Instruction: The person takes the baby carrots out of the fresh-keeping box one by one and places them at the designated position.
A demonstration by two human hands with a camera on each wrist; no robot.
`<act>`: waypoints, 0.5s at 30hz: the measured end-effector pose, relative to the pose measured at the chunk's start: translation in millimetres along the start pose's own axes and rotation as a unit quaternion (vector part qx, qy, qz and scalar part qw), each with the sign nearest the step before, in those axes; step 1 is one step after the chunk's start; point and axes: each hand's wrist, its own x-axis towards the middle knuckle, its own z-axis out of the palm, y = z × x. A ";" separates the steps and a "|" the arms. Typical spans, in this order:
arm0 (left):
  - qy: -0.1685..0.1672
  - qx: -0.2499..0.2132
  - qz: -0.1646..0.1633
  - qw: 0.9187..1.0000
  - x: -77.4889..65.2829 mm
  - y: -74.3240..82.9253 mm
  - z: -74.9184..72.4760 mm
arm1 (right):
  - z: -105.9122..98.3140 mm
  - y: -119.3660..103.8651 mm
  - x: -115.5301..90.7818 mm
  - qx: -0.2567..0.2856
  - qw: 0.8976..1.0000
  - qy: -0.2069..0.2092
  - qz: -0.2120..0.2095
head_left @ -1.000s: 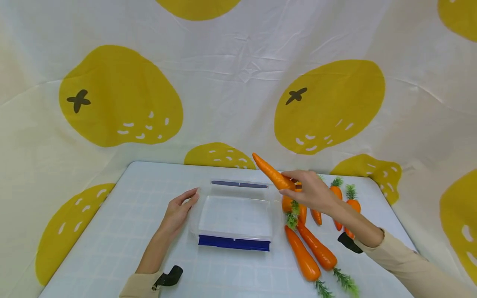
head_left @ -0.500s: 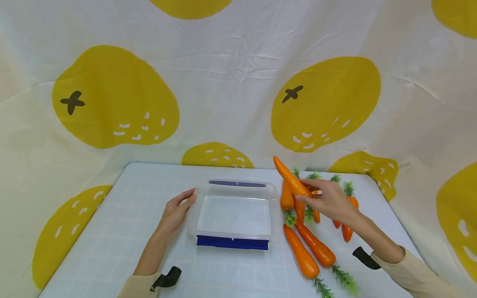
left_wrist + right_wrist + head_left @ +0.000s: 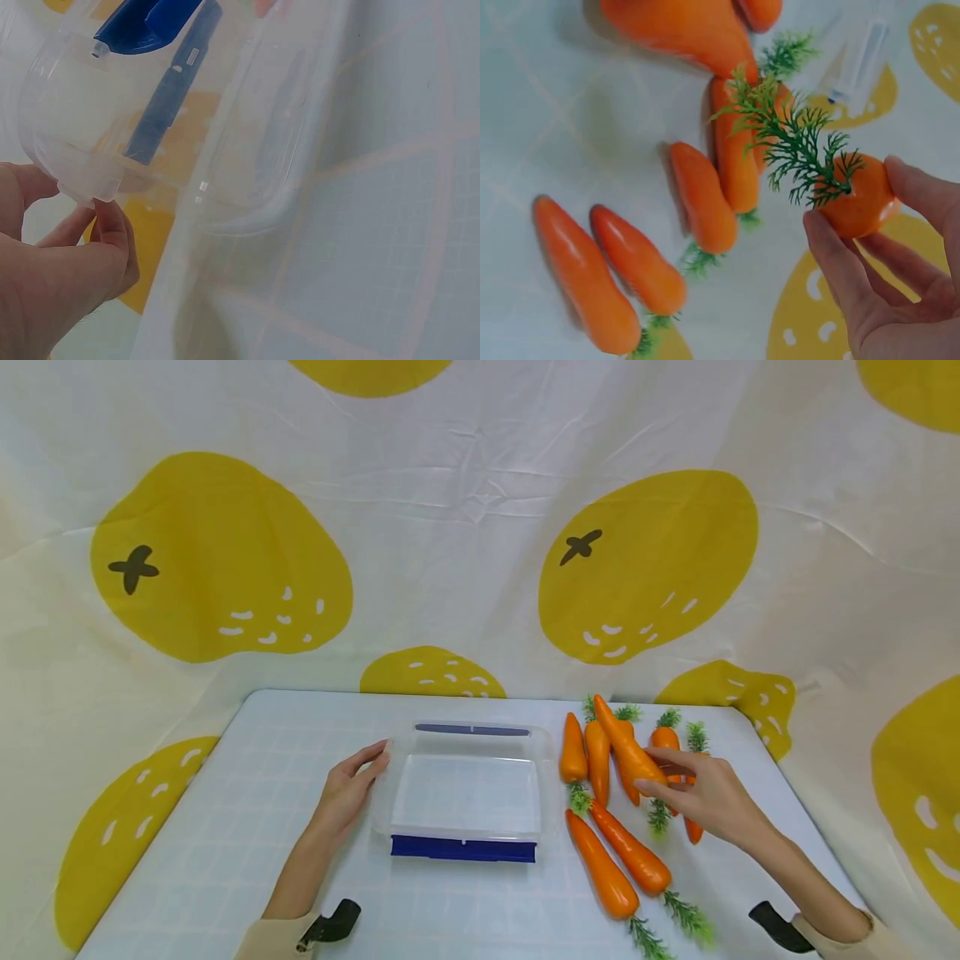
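Note:
A clear plastic food container (image 3: pixel 465 797) with dark blue latches (image 3: pixel 463 849) stands on the table. My left hand (image 3: pixel 345 789) holds its left edge; in the left wrist view, thumb and fingers (image 3: pixel 112 232) pinch a clear side flap. My right hand (image 3: pixel 708 797) holds a carrot (image 3: pixel 626 745) by its thick end, above other carrots on the right. Its narrow tip points away, and green leaves (image 3: pixel 658 817) hang below the hand. The right wrist view shows thumb and fingers around the carrot's orange top (image 3: pixel 866 202).
Two large carrots (image 3: pixel 603 868) lie in front, right of the container, leaves toward me. Smaller carrots (image 3: pixel 573 747) lie behind them, and more (image 3: pixel 694 831) sit partly under the right hand. A white curtain with yellow fruit shapes (image 3: pixel 648 568) hangs behind the table.
My right hand has moved right and toward me with the carrot, from beside the container's back corner to over the carrots, and lower. The left hand stays at the container's edge.

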 end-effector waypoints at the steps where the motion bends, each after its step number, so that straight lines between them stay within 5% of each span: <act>1: -0.001 -0.001 0.000 1.000 -0.2 0.0 -0.2 | -0.4 2.4 -3.2 -0.002 1.000 0.000 0.005; 15: -0.004 -0.010 0.000 1.000 0.0 0.1 0.7 | 4.1 31.9 -46.4 -0.013 0.994 -0.018 0.107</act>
